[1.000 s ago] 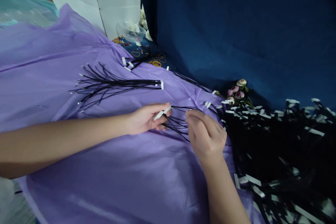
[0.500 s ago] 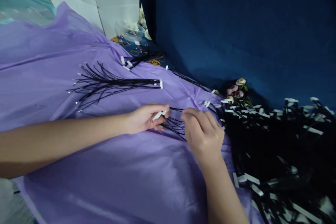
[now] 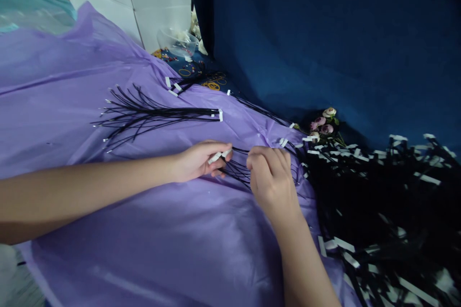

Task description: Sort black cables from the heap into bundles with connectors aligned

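My left hand [image 3: 201, 158] pinches the white connector end [image 3: 220, 155] of some thin black wires. Those black wires [image 3: 236, 172] stretch rightward to my right hand [image 3: 270, 172], whose fingers are curled in around them; the fingertips face away, so the exact grip is hidden. A few loose wire ends poke out on the right hand's far side. Beyond my left hand, a fanned bundle of black wires [image 3: 162, 116] lies on the purple cloth [image 3: 173, 244], its white connectors [image 3: 220, 115] pointing right.
At the right is a big heap of black wires with white connectors [image 3: 360, 201]. Small artificial roses [image 3: 324, 124] rest by the blue curtain [image 3: 324, 38]. Yellow rubber bands [image 3: 212, 86], scattered beads and a clear plastic bowl [image 3: 178, 42] are at the back. More wires [image 3: 264, 110] lie along the cloth's far edge.
My right hand has shifted slightly left and its fingers have drawn in further, uncovering loose wire ends to its right. The left hand keeps its hold with hardly any movement.
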Motion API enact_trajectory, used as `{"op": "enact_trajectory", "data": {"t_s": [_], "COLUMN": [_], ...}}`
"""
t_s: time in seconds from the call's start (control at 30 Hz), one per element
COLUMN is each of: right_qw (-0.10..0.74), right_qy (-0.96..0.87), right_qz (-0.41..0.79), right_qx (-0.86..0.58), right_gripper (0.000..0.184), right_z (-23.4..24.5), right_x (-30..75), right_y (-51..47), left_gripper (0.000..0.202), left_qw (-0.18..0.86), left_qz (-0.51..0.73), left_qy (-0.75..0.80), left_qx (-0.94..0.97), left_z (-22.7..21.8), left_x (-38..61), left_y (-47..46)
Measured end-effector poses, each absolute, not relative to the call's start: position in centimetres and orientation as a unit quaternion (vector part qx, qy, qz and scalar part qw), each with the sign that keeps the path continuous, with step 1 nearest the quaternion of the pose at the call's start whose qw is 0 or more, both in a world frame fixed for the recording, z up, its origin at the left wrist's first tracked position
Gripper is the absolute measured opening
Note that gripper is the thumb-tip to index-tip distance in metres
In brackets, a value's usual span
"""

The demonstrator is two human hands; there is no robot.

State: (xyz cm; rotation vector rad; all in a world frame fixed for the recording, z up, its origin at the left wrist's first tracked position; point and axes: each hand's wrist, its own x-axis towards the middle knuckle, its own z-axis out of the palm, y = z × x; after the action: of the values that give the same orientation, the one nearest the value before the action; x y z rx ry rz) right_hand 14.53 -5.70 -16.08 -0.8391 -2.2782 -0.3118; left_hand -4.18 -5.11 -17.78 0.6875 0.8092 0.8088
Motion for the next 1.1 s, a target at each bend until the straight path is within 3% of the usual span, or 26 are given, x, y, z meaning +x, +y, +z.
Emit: {"op": "enact_trajectory", "data": {"t_s": [0.3, 1.1], "right_qw": [0.350, 0.361], "right_qy": [-0.881, -0.886], "right_qz": [-0.143, -0.113], "right_qx": [-0.285, -0.269], "right_gripper": [0.021, 0.022], "right_z": [-16.65, -16.49], "right_x": [14.47, 14.98], "right_y": [-5.26, -5.06], "left_gripper": [0.029, 0.030], "left_qw": [0.820, 0.836], "left_qz": [0.368, 0.347], "left_qy": [0.376, 0.363], "left_qx": [0.226, 0.220], "left_z": [-17.79, -17.75], "left_x": [-4.37, -4.61], "left_y": [-4.80, -4.79]}}
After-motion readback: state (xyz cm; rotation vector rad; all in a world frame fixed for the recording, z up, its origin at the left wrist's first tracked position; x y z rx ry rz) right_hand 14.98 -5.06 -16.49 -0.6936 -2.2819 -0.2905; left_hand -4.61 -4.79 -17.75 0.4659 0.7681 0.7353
